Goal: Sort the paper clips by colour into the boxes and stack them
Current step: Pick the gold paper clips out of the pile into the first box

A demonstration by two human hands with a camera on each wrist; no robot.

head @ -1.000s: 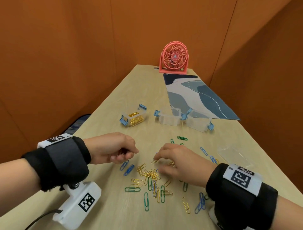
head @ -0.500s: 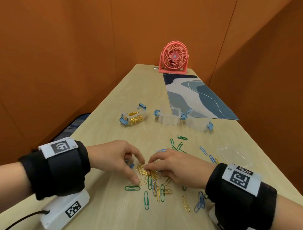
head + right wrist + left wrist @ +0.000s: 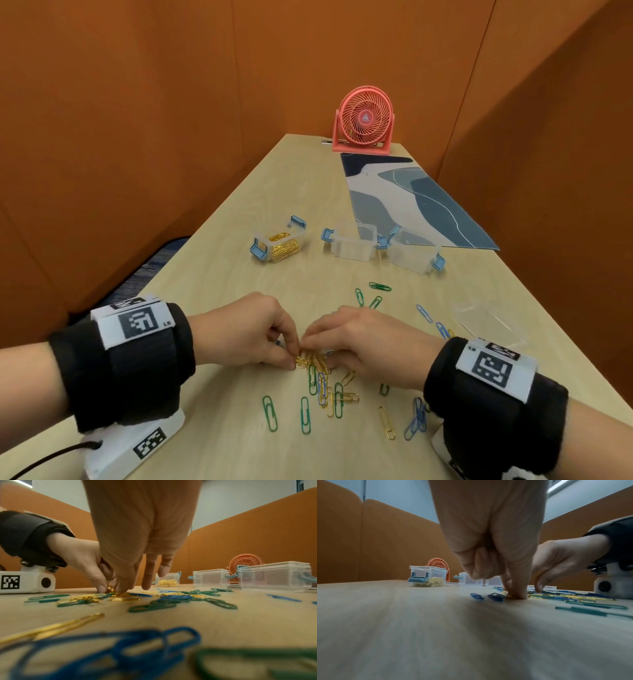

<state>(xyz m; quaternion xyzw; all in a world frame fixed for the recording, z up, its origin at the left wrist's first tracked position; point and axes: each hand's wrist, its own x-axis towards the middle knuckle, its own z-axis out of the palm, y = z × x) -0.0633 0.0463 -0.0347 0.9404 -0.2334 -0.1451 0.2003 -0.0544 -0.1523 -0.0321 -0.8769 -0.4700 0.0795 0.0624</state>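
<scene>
Head view: left hand (image 3: 253, 329) and right hand (image 3: 359, 339) meet at lower centre of the frame, fingertips pinching gold paper clips (image 3: 305, 360) out of the mixed scatter on the tabletop (image 3: 212, 428). Step in hand: gathering gold. Next move probably calls for carrying the pinch to the gold-filled box (image 3: 279, 245) at mid-frame; two empty boxes (image 3: 352, 245) wait to its right, green and blue clips unsorted.

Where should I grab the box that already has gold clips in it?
Grip the gold-clip box across its long clear side walls, coming from above. Its blue latches hang open at both ends and its top is open, so keep it level.
</scene>
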